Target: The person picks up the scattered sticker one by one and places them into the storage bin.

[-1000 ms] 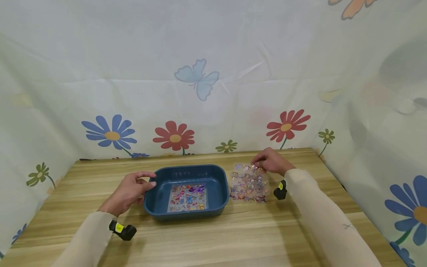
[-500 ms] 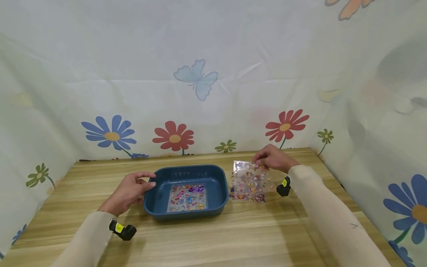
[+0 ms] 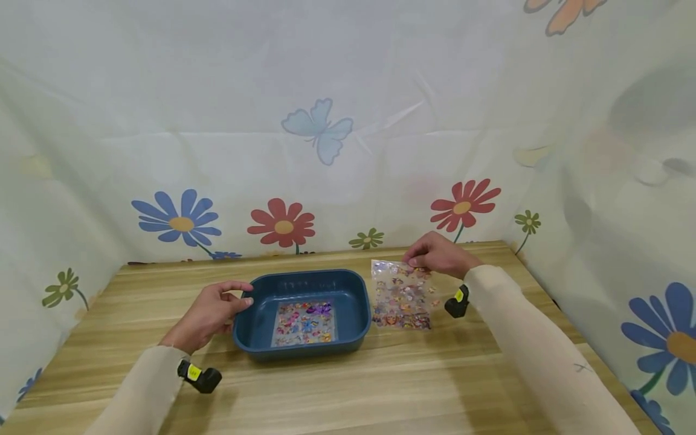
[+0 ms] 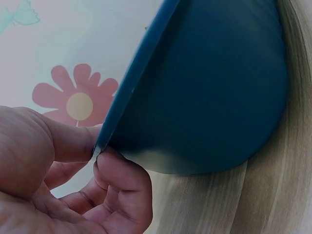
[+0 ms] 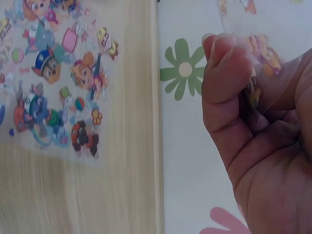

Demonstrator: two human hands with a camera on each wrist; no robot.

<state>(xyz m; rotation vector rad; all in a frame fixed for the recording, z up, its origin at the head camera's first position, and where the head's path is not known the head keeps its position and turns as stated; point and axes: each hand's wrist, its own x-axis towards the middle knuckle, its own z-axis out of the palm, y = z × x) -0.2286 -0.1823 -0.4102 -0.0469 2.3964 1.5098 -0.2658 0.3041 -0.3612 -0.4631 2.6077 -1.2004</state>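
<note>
Right hand: pinching the far edge of a clear sticker sheet; fingertips together. Right hand (image 3: pixel 443 257), held sheet (image 3: pixel 391 287).
Left hand: thumb and curled fingers gripping the left rim of the blue tray, toward its far left corner. Left hand (image 3: pixel 212 311), blue tray (image 3: pixel 304 352).
Held sheet, where: toward the far right corner of the surface (image 3: pixel 402 393), just right of the tray; hangs from the right hand toward the near edge.
Key relation: tray lies left of the held sheet, gap narrow; right hand nearer the sheet, left hand on the tray's opposite end.
Long axis: tray's runs left-right, roughly along the far edge; held sheet looks near square.
Under/beside: lower sheet (image 5: pixel 58 83) flat on the surface; overlap with held one likely, count unclear.
In tray: another sheet (image 3: pixel 304 324) flat on the bottom.
Backdrop: flowered cloth (image 3: pixel 380 193) past the far edge.
</note>
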